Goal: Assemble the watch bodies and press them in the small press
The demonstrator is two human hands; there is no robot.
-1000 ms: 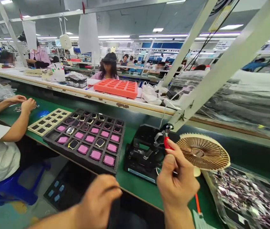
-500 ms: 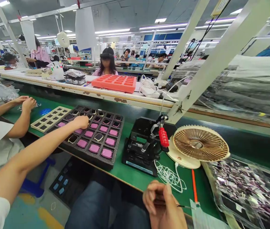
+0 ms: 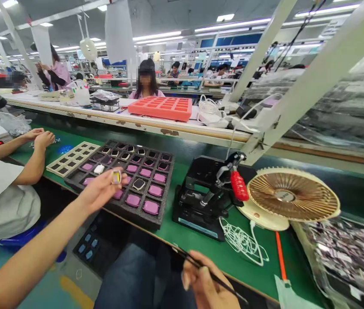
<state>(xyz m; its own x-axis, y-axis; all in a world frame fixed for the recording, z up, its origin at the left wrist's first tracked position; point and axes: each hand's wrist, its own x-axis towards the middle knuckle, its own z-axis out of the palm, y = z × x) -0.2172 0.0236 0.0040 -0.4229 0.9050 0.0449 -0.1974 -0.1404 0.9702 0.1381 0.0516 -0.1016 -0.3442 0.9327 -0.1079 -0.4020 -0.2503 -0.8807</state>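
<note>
Pinching a small square case (image 3: 116, 177) with a yellowish edge, the left grip (image 3: 100, 191) has its fingertips together on it, holding it up just over a black foam tray (image 3: 168, 182). The tray's rows of pink pads (image 3: 151, 207) and dark square cases lie beneath and ahead of that grip. The right grip (image 3: 204, 285) sits low at the near edge of the green surface (image 3: 253, 274), well apart from the left, its fingers closed around a slender dark tool (image 3: 212, 274), perhaps tweezers, though its tip is too thin to make out. The tool's long axis runs diagonally, its far end pointing up and left toward the near edge of the tray, while the square case shows no clear long axis. The left grip is the nearer of the two to the case and tray; the right is nearer a black bench press (image 3: 201, 193) with a red handle (image 3: 239, 186). Beyond that stand a cream desk fan (image 3: 286, 196) and a loose white cable (image 3: 243, 242). A co-worker's hands (image 3: 44, 139) rest further left, beyond a cream grid tray (image 3: 71, 159).
</note>
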